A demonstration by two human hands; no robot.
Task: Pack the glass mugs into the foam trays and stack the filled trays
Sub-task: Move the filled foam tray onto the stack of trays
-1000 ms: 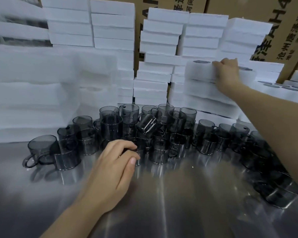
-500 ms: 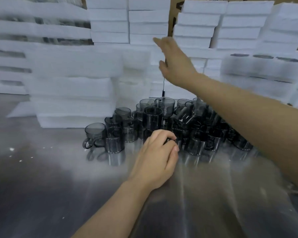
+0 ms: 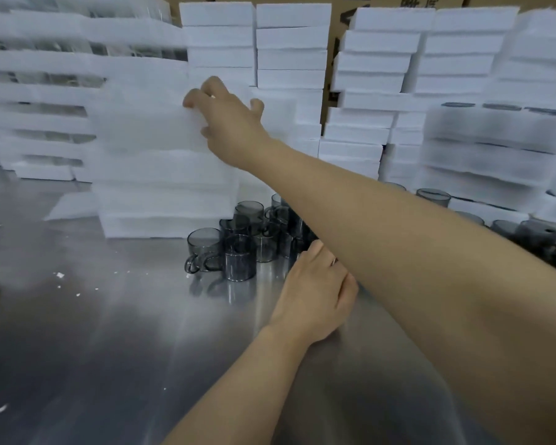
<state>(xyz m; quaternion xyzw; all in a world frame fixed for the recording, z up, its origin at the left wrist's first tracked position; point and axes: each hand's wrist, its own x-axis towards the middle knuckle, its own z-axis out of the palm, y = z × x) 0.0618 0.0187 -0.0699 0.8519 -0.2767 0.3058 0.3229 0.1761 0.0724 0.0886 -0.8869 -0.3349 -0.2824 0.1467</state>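
**Steel worktop (image 3: 109,332) walled in foam, right hand (image 3: 231,123) on the top tray**

White foam rises in columns along the back of the worktop, with brown cartons (image 3: 334,59) behind it. The near stack (image 3: 164,194) stands left of centre, and the foam tray (image 3: 142,123) on top of it is the one in hand. The right arm crosses above the left, and the right hand grips the tray's right-hand end, fingers curled over the upper edge and thumb beneath.

The tray's long axis runs left to right across the view. Blur hides whether it lies flat or tips.

It sits up and to the left of both hands. The left hand (image 3: 315,290) is low on the worktop, just beside the glass mugs (image 3: 241,248), with curled fingers. The right forearm hides whether it holds anything.

The mugs stand upright, mouths up, clustered at the right foot of the stack. Filled trays (image 3: 488,139) are piled at the far right.

The tray likely has to come down onto the bare steel in front of the mugs, and the right hand is the one placed to bring it.
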